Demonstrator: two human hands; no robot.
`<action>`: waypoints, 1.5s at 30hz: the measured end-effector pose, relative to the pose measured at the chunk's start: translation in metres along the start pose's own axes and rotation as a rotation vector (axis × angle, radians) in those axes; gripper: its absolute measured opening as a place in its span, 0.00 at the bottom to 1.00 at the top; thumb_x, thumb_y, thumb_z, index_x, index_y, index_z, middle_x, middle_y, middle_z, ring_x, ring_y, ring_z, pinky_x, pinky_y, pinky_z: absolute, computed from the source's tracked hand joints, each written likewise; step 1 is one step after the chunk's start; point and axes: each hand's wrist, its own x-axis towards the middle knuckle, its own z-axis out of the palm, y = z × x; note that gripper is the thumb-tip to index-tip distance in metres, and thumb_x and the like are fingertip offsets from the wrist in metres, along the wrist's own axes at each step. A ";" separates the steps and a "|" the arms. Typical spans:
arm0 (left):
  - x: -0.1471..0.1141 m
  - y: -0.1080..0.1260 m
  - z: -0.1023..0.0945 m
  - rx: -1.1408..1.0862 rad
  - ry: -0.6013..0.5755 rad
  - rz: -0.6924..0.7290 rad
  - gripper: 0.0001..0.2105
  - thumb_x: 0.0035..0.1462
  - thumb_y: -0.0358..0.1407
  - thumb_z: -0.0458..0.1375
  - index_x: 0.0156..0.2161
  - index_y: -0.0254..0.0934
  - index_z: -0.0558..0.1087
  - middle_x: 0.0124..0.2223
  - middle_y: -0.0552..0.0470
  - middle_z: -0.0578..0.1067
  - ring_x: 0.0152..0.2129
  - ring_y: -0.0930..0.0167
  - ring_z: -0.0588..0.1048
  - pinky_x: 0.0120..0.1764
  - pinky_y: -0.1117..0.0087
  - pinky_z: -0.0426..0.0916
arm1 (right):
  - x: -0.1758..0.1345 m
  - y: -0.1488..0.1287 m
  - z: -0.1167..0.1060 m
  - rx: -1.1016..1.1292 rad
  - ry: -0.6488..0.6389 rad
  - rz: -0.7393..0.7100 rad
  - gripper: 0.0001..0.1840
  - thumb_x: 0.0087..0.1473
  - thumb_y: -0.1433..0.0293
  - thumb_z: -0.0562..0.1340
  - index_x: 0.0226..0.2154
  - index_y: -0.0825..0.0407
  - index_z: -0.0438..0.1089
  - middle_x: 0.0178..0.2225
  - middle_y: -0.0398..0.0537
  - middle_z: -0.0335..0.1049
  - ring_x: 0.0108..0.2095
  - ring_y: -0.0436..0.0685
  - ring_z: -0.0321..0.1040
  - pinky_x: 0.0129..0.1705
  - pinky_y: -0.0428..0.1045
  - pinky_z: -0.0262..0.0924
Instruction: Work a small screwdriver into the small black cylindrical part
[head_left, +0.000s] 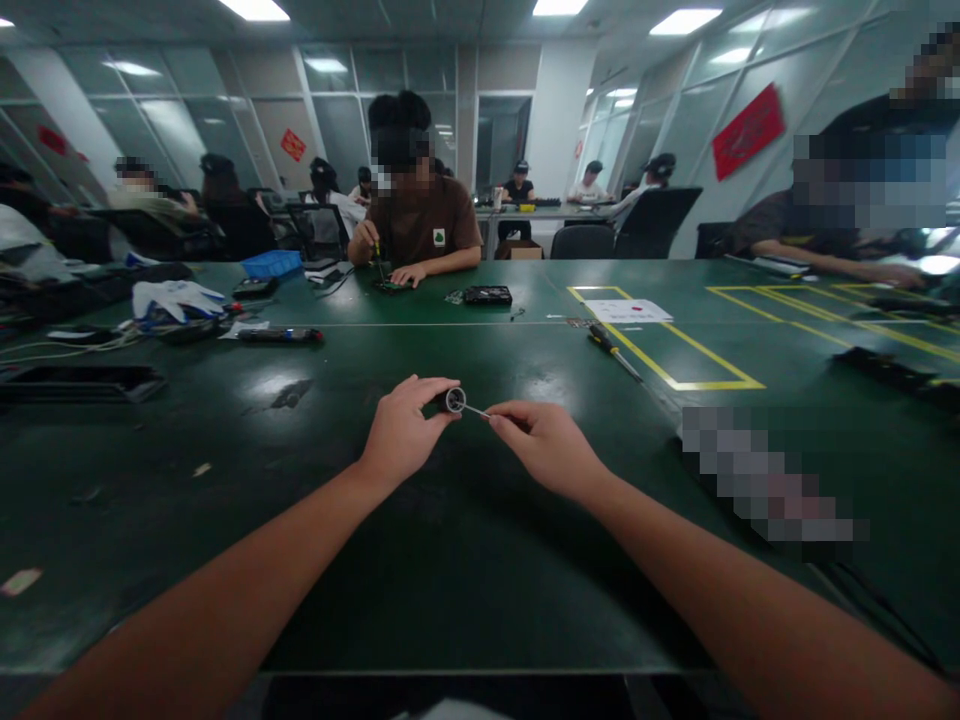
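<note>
One small dark cylinder (453, 400), probably light and stiff, is above the table (225, 450) in the left hand (405, 425), fingers closed sensibly around its sides, while the right hand (551, 442) pinches a thin rod (477, 410) at the cylinder's open end.

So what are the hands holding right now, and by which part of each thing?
Left hand: a dark cylindrical part, gripped by its sides. Right hand: a thin rod, pinched toward the end away from that part.

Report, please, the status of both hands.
Left hand: gripping dark cylinder. Right hand: holding thin rod, tip at cylinder's open end. Nothing seen blocking; screwdriver lies apart.
</note>
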 end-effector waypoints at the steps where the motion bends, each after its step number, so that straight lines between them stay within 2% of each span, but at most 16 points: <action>1: 0.000 0.000 0.000 -0.005 0.003 -0.007 0.17 0.54 0.30 0.68 0.50 0.42 0.79 0.49 0.50 0.82 0.47 0.63 0.79 0.60 0.52 0.65 | 0.001 0.002 0.000 0.041 -0.008 0.014 0.17 0.63 0.64 0.58 0.43 0.51 0.81 0.29 0.45 0.78 0.26 0.53 0.68 0.31 0.48 0.57; 6: 0.000 0.002 -0.002 -0.013 0.006 -0.020 0.17 0.54 0.29 0.68 0.50 0.42 0.78 0.49 0.49 0.81 0.46 0.63 0.79 0.58 0.52 0.68 | 0.003 0.004 -0.002 0.214 0.012 0.074 0.18 0.61 0.62 0.59 0.43 0.52 0.81 0.26 0.43 0.75 0.22 0.51 0.62 0.26 0.47 0.52; 11: 0.001 0.004 -0.004 -0.003 -0.002 0.005 0.16 0.55 0.28 0.67 0.49 0.41 0.79 0.49 0.48 0.81 0.47 0.62 0.78 0.59 0.50 0.66 | 0.000 0.001 -0.004 0.096 0.022 0.036 0.17 0.61 0.63 0.59 0.42 0.51 0.82 0.28 0.44 0.78 0.26 0.53 0.68 0.31 0.48 0.58; 21: 0.000 0.001 -0.002 0.041 -0.011 0.057 0.15 0.56 0.28 0.67 0.49 0.42 0.79 0.50 0.49 0.81 0.48 0.63 0.78 0.61 0.50 0.63 | -0.001 -0.001 -0.002 0.008 0.010 0.019 0.17 0.62 0.64 0.58 0.42 0.51 0.82 0.29 0.45 0.79 0.28 0.54 0.71 0.33 0.49 0.60; 29: 0.000 0.000 -0.001 0.035 -0.008 0.055 0.16 0.55 0.29 0.67 0.49 0.42 0.79 0.50 0.49 0.81 0.49 0.63 0.78 0.61 0.50 0.63 | 0.001 -0.002 -0.001 0.055 0.007 0.046 0.17 0.62 0.64 0.58 0.41 0.51 0.82 0.28 0.45 0.78 0.26 0.54 0.69 0.30 0.48 0.58; 36: 0.000 0.001 -0.002 0.006 0.002 0.017 0.16 0.55 0.29 0.67 0.49 0.41 0.78 0.49 0.49 0.81 0.47 0.62 0.78 0.60 0.51 0.65 | 0.002 0.001 -0.001 0.156 0.010 0.083 0.18 0.61 0.61 0.59 0.41 0.53 0.82 0.25 0.43 0.75 0.22 0.51 0.62 0.27 0.47 0.54; 45: 0.000 0.003 -0.001 0.013 -0.012 0.001 0.16 0.55 0.29 0.67 0.49 0.41 0.78 0.49 0.50 0.81 0.46 0.63 0.79 0.65 0.49 0.59 | 0.000 0.000 -0.001 0.033 -0.006 0.053 0.17 0.62 0.64 0.58 0.41 0.51 0.82 0.27 0.44 0.78 0.25 0.53 0.68 0.30 0.48 0.57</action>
